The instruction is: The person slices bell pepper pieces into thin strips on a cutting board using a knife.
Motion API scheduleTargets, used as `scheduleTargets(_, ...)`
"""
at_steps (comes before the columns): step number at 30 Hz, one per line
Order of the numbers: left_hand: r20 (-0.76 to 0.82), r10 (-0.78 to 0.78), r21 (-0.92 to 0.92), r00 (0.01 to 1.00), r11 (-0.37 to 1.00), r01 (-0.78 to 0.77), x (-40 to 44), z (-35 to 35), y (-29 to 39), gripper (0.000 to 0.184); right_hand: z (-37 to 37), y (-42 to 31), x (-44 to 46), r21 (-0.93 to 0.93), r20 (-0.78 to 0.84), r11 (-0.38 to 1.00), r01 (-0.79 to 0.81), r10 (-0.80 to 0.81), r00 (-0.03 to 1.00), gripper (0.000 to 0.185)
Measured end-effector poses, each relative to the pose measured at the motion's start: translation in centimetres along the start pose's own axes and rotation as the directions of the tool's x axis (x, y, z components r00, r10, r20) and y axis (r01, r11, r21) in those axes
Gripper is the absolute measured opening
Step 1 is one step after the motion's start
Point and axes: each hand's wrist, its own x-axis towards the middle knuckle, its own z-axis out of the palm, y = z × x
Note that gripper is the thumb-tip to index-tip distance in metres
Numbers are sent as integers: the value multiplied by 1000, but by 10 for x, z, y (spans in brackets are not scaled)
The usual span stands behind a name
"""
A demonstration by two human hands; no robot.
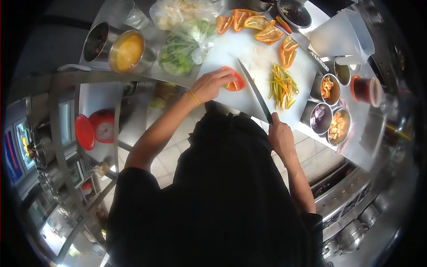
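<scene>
On the white cutting board, my left hand has its fingers closed on a red pepper piece near the front left edge. My right hand grips the handle of a long knife. The blade slants up and left across the board, its tip beyond the red piece and apart from it. Right of the blade lies a pile of green and yellow pepper strips. Several orange pepper pieces are along the board's far side, with one more at the right.
Plastic bags of greens and pale food stand left of the board, beside a metal pot of orange liquid. Bowls of cut food, a lidded red tub and a clear pitcher are at the right.
</scene>
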Motion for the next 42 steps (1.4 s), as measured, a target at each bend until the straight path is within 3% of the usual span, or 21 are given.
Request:
scheduleTargets(5,14,138,-12,990,990,-138,10,16,-6,34,-5,-15,-20,130,-27,988,-88,92,995,13)
scheduleTargets(11,21,177,41,984,983,-178,21,34,6,22,-16,-32,-28,-7,64,999,-52,52,997,14)
scheduleTargets(17,58,204,70,977,976,-208,23,33,14,16,-26,-34,-36,-17,122,997,-72,74,990,17)
scheduleTargets(24,52,203,52,978,977,-205,22,36,10,15,14,-25,-22,-37,82,997,-67,70,994,17)
scheduleTargets(27,74,190,68,979,979,-195,27,36,9,15,38,-13,15,29,-41,999,-37,38,998,18)
scheduleTargets(29,9,224,72,974,972,-224,22,38,9,15,29,-16,17,67,-17,998,-22,24,1000,18)
scheduleTargets(37,44,188,55,981,980,-190,22,39,7,17,-9,-29,-25,26,116,997,-79,76,990,12)
scheduleTargets(42,4,193,75,981,978,-192,21,40,3,20,43,-24,18,98,-47,995,-32,37,998,14)
